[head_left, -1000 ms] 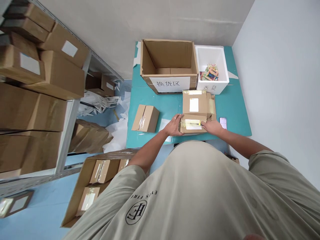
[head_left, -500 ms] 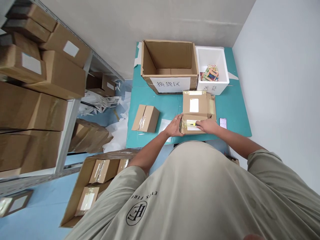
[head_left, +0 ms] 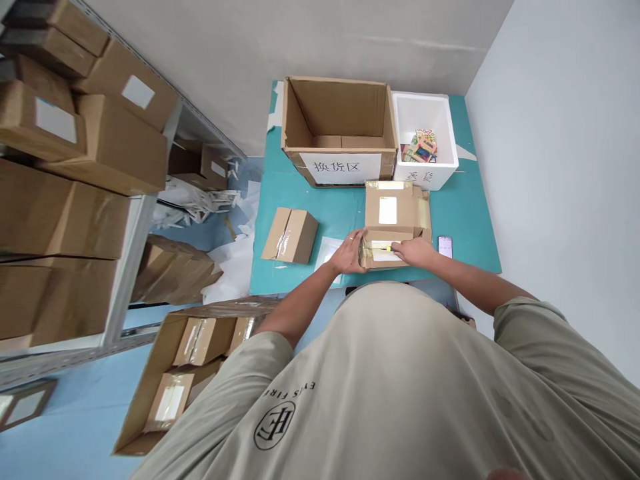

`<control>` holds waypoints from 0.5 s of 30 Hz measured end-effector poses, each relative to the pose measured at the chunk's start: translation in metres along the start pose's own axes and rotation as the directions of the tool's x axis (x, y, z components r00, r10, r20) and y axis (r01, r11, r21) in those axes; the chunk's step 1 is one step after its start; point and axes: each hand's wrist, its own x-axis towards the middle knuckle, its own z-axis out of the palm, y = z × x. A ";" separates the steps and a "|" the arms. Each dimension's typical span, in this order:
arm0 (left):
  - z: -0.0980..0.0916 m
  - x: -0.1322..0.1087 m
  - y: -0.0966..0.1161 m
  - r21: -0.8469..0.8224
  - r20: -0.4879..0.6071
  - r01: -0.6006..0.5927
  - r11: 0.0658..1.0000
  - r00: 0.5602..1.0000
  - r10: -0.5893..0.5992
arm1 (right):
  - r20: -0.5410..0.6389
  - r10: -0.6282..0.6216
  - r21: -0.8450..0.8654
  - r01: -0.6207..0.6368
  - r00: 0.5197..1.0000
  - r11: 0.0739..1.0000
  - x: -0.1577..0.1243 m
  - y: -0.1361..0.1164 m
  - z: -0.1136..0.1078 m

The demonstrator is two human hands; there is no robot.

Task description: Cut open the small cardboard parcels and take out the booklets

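An opened cardboard box (head_left: 373, 220) stands near the table's front edge, its flaps spread, with a white label on its far flap and another on the near part. My left hand (head_left: 349, 254) is closed on the left edge of this box, thumb and fingers on either side of the corner. My right hand (head_left: 414, 253) rests over the near part of the box, fingers closed round a small yellow and black box cutter (head_left: 389, 249) that points left across the near label. Most of its handle is hidden in my fingers.
On the green table (head_left: 280, 187) stand a large open carton (head_left: 345, 110), a white foam bin (head_left: 425, 177) with colourful packets, a closed box (head_left: 295, 237) and a phone (head_left: 445, 246). Shelves of boxes (head_left: 115, 153) line the left; a big carton (head_left: 135, 407) of boxes sits below.
The view has shifted slightly. Both hands stay at nearly the same place on the box, with the box cutter still over the near label.
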 end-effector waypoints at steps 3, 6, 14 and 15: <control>-0.003 -0.003 0.004 0.006 0.010 0.007 1.000 1.000 -0.007 | 0.019 -0.013 -0.014 0.013 1.000 1.000 0.000 -0.004 -0.002; -0.002 -0.005 0.007 0.007 0.013 0.021 1.000 1.000 -0.021 | 0.022 -0.011 -0.010 0.012 1.000 1.000 -0.001 -0.006 -0.004; 0.007 -0.013 -0.003 0.012 -0.004 0.009 1.000 1.000 -0.008 | 0.036 -0.017 -0.009 0.017 0.999 1.000 0.005 -0.010 -0.008; 0.007 -0.015 -0.004 0.014 -0.006 0.003 1.000 1.000 -0.003 | 0.035 -0.026 -0.017 0.027 0.999 0.999 0.007 -0.011 -0.008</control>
